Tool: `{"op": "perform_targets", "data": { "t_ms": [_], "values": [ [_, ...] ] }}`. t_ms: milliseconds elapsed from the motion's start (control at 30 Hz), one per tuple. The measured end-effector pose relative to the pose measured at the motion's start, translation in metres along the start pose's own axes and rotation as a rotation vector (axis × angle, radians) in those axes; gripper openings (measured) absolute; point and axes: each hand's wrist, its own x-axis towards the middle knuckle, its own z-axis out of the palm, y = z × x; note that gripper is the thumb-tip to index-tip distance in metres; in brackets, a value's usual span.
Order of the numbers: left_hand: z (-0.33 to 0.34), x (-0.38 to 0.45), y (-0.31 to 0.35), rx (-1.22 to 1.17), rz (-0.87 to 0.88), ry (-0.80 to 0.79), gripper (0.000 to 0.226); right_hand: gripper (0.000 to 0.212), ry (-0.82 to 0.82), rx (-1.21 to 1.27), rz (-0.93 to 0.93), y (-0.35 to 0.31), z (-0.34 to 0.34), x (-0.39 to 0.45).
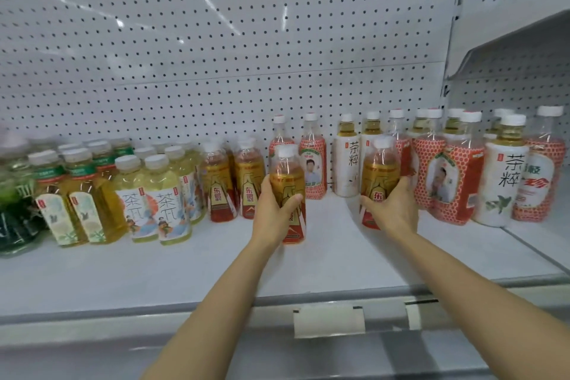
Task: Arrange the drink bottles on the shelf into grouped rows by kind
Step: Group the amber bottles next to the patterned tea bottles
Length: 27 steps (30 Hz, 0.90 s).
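My left hand (274, 210) grips an amber bottle with a gold and red label (287, 176), standing on the white shelf (216, 262) just right of two matching gold-label bottles (234, 185). My right hand (393, 207) wraps around another gold-label bottle (380, 173) further right, in front of white-label tea bottles (347, 160). Red honeycomb-label bottles (444, 176) stand right of that hand. Pale yellow tea bottles (154, 194) and green-collar amber bottles (77, 197) fill the left.
A perforated white back panel (216, 55) rises behind the bottles. Dark green bottles (15, 219) sit at the far left edge. The shelf's front rail carries a blank price tag holder (328, 321). Another shelf bay (524, 49) adjoins on the right.
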Motion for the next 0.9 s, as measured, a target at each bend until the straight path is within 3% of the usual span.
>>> {"op": "perform_targets", "data": {
  "t_ms": [433, 767, 900],
  "values": [
    [-0.112, -0.002, -0.03, 0.172, -0.053, 0.173, 0.062, 0.08, -0.223, 0.068, -0.145, -0.103, 0.068, -0.114],
    [-0.117, -0.002, -0.037, 0.45, -0.081, 0.226, 0.088, 0.074, -0.277, 0.109, -0.172, -0.14, 0.112, -0.137],
    [-0.114, -0.002, -0.031, 0.592, -0.122, 0.216, 0.081, 0.069, -0.284, 0.114, -0.187, -0.144, 0.122, -0.138]
  ]
}}
